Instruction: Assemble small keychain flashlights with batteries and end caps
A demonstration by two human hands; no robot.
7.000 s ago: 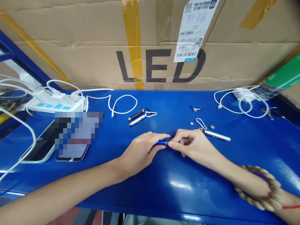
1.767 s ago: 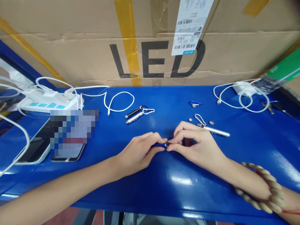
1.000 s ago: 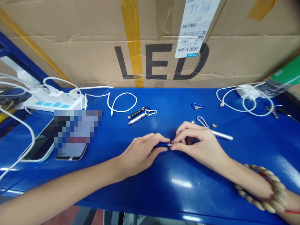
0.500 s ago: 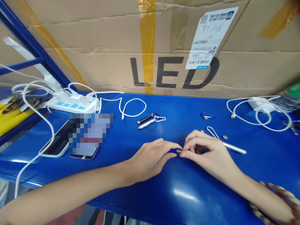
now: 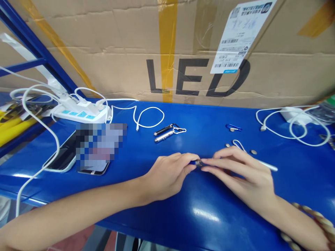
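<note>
My left hand point(image 5: 170, 172) is curled round a small blue pen-shaped torch point(image 5: 194, 162) lying on the blue table point(image 5: 183, 209); only its tip shows between my hands. My right hand point(image 5: 240, 172) pinches a small silver end piece point(image 5: 199, 163) at that tip with thumb and forefinger, the other fingers stretched out. Just behind my right hand lies a silver pen torch point(image 5: 264, 165) with a wire clip point(image 5: 237, 143), and two small button cells point(image 5: 253, 152) sit close by.
Two more pen torches with a clip point(image 5: 167, 131) lie behind my left hand. A blue clip point(image 5: 232, 127), a phone point(image 5: 91, 164), a tablet point(image 5: 59, 158), a white power strip point(image 5: 80, 113) and white cables point(image 5: 293, 125) are on the table. A large cardboard box point(image 5: 183, 52) stands along the back edge.
The fingers of my right hand have stretched out flatter while still pinching the torch's tip. My view has shifted slightly left and up. My left hand keeps its grip.
</note>
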